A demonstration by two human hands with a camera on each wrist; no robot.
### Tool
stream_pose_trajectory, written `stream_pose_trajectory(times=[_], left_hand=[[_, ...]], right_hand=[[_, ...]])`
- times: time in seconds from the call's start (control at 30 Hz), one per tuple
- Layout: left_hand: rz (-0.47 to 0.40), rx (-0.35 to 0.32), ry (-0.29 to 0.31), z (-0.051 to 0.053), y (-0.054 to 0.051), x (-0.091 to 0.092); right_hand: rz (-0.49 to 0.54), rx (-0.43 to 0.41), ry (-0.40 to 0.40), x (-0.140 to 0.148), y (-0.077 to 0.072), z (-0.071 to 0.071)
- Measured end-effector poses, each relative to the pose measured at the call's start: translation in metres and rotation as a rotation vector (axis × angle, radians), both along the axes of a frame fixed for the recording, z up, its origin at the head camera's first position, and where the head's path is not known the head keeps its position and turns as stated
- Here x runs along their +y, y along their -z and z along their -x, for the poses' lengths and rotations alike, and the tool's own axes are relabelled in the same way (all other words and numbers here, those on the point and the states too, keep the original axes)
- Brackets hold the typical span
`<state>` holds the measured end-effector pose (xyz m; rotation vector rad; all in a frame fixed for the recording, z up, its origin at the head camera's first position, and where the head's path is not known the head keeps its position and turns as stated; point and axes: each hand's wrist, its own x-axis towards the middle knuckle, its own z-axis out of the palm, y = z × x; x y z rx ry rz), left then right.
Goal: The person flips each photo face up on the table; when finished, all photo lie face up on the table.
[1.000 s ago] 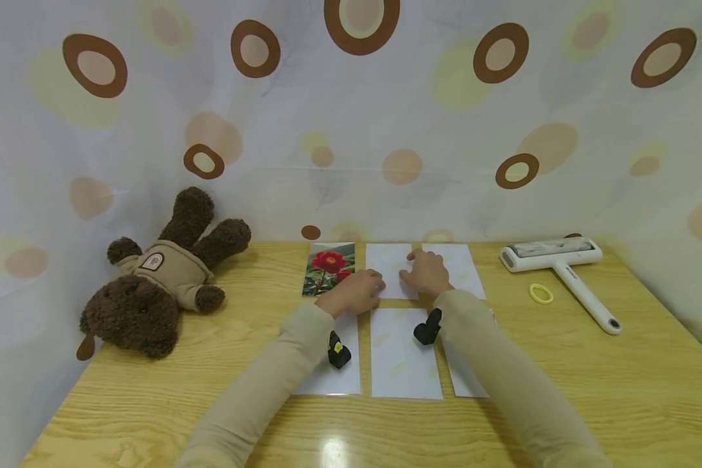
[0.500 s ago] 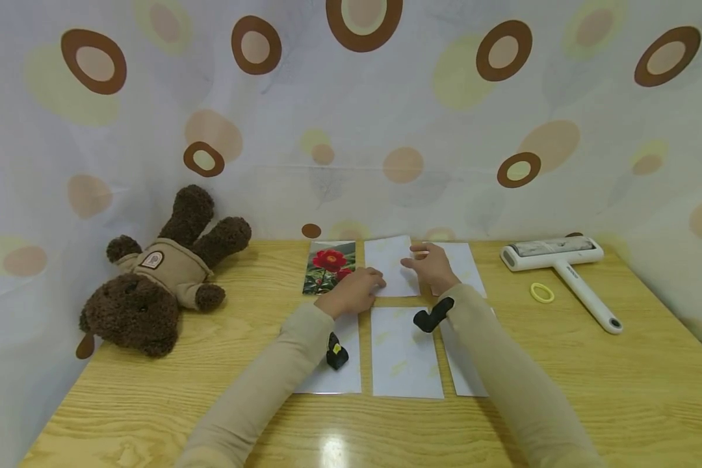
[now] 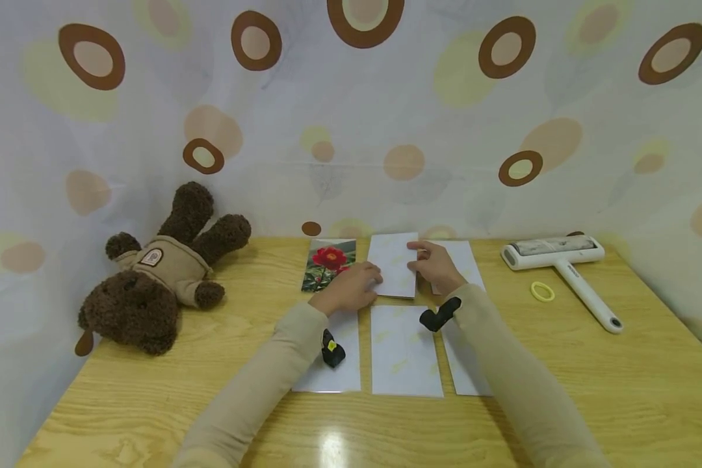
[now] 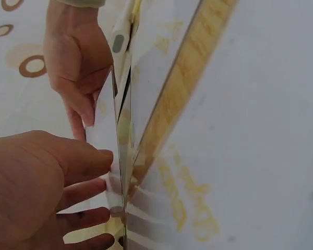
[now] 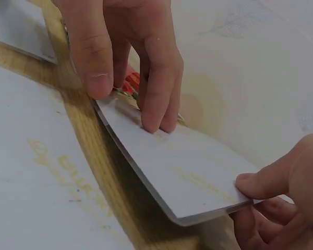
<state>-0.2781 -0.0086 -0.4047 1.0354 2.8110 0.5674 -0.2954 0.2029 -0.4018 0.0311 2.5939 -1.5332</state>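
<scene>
A white card [image 3: 393, 266] in the middle of the back row is tilted, its right edge raised off the wooden table. My right hand [image 3: 435, 263] pinches that edge, thumb on top and fingers beneath, as the right wrist view shows at the right hand [image 5: 281, 190]. My left hand [image 3: 351, 286] touches the card's left edge with thumb and fingertips, seen close in the left hand [image 4: 47, 182]. Left of it lies a photo card [image 3: 329, 263] of a red flower, face up. More white cards, such as the front middle card [image 3: 406, 351], lie flat around them.
A brown plush bear [image 3: 158, 279] lies at the left. On the right are a white lint roller [image 3: 561, 260] and a yellow ring [image 3: 541, 292]. A patterned curtain [image 3: 351, 130] stands behind the wooden table [image 3: 421, 432].
My right hand has taken hold of the back middle card's right side and lifted it, tilting the card. The left hand has stayed at its left edge.
</scene>
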Motion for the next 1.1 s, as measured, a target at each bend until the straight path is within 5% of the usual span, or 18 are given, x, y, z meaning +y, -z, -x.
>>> stream_pose_trajectory(times=[0.1,0.17,0.37,0.43,0.57,0.87,1.1], left_hand=[[-0.07,0.028,-0.125,0.002,-0.001,-0.001],[-0.163,-0.013,-0.231,0.001,-0.002,-0.001],[-0.579,-0.469,-0.482,-0.001,-0.01,-0.003],[-0.717,-0.6,-0.489,0.0,-0.011,-0.004],[-0.908,-0.709,-0.452,0.003,-0.01,-0.005],[-1.142,-0.81,-0.503,0.005,-0.012,-0.003],[-1.189,-0.813,-0.418,-0.002,-0.013,-0.002]], right_hand=[[0.068,0.018,-0.021,0.002,-0.002,0.002],[0.134,0.019,-0.033,0.003,-0.001,0.002],[0.302,-0.014,-0.06,0.007,0.0,0.001],[0.338,-0.024,-0.055,0.008,0.002,0.002],[0.356,-0.007,-0.059,0.008,0.005,0.004],[0.155,0.072,-0.053,0.001,0.001,0.004],[0.051,0.066,-0.122,-0.006,-0.001,0.0]])
